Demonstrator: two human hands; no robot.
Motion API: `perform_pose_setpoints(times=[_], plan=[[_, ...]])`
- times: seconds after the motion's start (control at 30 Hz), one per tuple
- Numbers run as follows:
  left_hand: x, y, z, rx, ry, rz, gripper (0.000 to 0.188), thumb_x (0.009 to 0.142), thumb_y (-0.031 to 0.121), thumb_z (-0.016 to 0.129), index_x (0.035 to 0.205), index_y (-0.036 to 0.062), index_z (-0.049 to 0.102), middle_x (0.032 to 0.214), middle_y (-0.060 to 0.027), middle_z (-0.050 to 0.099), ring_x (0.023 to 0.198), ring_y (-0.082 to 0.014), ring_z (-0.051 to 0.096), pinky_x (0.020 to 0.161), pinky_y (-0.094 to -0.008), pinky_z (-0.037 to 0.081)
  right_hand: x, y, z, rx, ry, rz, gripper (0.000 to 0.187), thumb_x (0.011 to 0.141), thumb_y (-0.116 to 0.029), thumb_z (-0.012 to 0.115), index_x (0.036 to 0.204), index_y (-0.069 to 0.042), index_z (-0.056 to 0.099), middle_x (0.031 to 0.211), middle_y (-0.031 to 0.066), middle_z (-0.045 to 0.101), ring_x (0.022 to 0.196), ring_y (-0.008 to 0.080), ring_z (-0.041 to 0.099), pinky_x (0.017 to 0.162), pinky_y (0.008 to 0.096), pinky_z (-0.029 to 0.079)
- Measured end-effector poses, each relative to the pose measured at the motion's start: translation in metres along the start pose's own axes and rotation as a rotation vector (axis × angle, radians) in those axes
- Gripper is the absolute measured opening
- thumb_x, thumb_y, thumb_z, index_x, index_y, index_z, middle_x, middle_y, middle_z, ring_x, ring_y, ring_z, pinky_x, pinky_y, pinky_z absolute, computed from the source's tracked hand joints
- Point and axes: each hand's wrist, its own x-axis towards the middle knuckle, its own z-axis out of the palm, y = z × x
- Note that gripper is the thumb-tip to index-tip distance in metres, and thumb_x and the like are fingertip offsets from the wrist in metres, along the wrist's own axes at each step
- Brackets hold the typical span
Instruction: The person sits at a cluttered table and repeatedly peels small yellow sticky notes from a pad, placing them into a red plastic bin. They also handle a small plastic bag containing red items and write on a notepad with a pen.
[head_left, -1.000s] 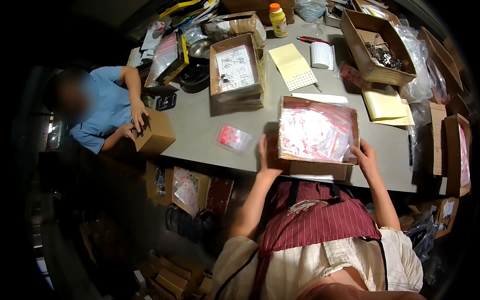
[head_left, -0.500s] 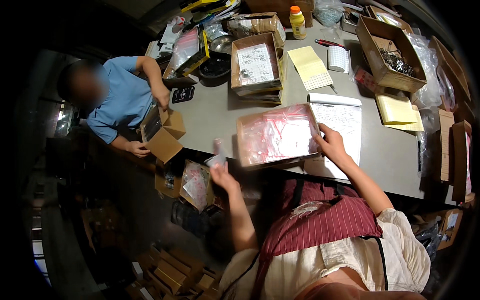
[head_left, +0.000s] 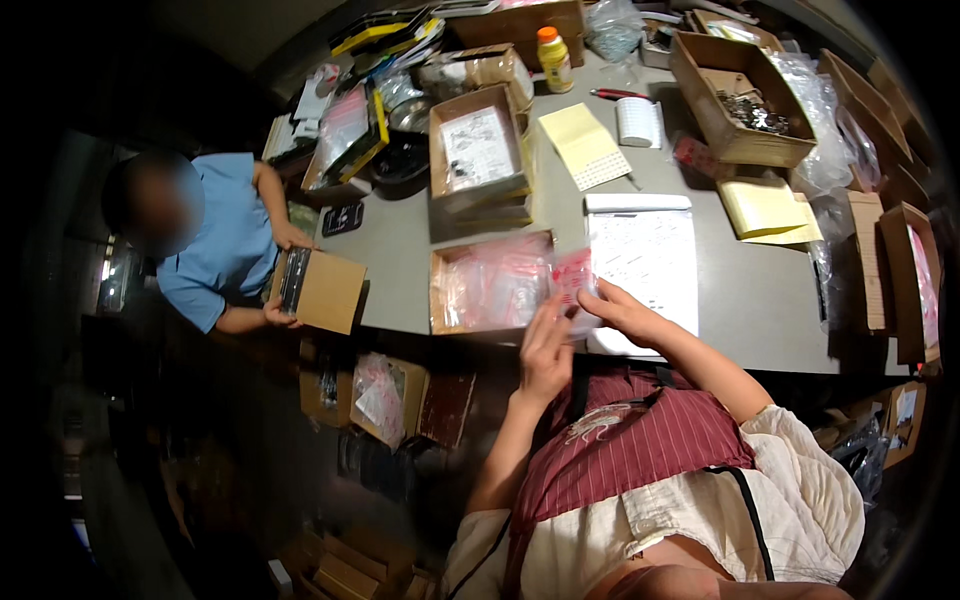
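Both my hands are at a small clear plastic bag with red print (head_left: 573,278), held upright over the table's near edge. My right hand (head_left: 628,314) pinches its right side. My left hand (head_left: 545,352) closes on its lower left, with fingers partly blurred. What the bag contains cannot be made out. Just left of it, a shallow cardboard box (head_left: 436,300) full of clear, red-edged plastic bags (head_left: 495,283) rests on the table. Beneath and behind my right hand lies an open notepad (head_left: 645,250) with handwriting.
At the left, a co-worker in a blue shirt (head_left: 215,240) holds a cardboard box (head_left: 333,290). Stacked boxes (head_left: 480,190) stand behind the bag box. A yellow bottle (head_left: 555,65), yellow paper (head_left: 585,145) and a box of metal parts (head_left: 745,150) sit farther back. Open cartons (head_left: 410,400) stand below the table edge.
My left hand has come from the left to the bag in front of me. My right hand has let go of the bag box, which now rests farther left. The co-worker has turned their carton.
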Motion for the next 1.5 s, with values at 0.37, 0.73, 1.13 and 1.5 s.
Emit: perform_pose_setpoints(times=[0.37, 0.73, 1.13, 1.5], plan=[[0.095, -0.051, 0.032, 0.281, -0.051, 0.035, 0.046, 0.083, 0.004, 0.060, 0.128, -0.0091, 0.058, 0.134, -0.0291, 0.056, 0.128, -0.0479, 0.049, 0.113, -0.0545, 0.036, -0.079, 0.005, -0.179, 0.141, 0.709, -0.250, 0.030, 0.094, -0.008, 0.065, 0.122, 0.001, 0.064, 0.107, 0.0076, 0.072, 0.094, 0.0142, 0.068, 0.089, 0.0302, 0.052], [0.082, -0.019, 0.155, 0.370, -0.327, -0.212, 0.081, 0.090, 0.023, 0.071, 0.153, -0.0072, 0.029, 0.160, -0.0328, 0.024, 0.148, -0.0472, 0.024, 0.121, -0.0570, 0.020, -0.004, -0.022, -0.274, 0.594, 0.452, -0.273, 0.046, 0.103, -0.038, 0.061, 0.135, -0.006, 0.056, 0.127, 0.0099, 0.067, 0.117, 0.0201, 0.063, 0.100, 0.0357, 0.050], [0.025, -0.048, 0.148, 0.529, -0.259, -0.240, 0.073, 0.099, 0.032, 0.061, 0.154, -0.0057, 0.032, 0.159, -0.0316, 0.028, 0.148, -0.0481, 0.024, 0.122, -0.0577, 0.017, -0.025, -0.014, -0.337, -1.041, 0.734, -0.174, 0.057, 0.084, -0.015, 0.070, 0.133, 0.009, 0.051, 0.142, 0.0287, 0.050, 0.131, 0.0464, 0.048, 0.112, 0.0466, 0.040], [0.030, -0.049, 0.146, 0.529, -0.259, -0.213, 0.073, 0.097, 0.033, 0.063, 0.153, -0.0047, 0.034, 0.156, -0.0320, 0.032, 0.147, -0.0491, 0.027, 0.119, -0.0600, 0.021, 0.010, -0.011, -0.320, -1.321, 0.541, -0.636, 0.040, 0.077, 0.003, 0.063, 0.117, -0.002, 0.067, 0.121, 0.0149, 0.066, 0.109, 0.0342, 0.061, 0.096, 0.0427, 0.051]])
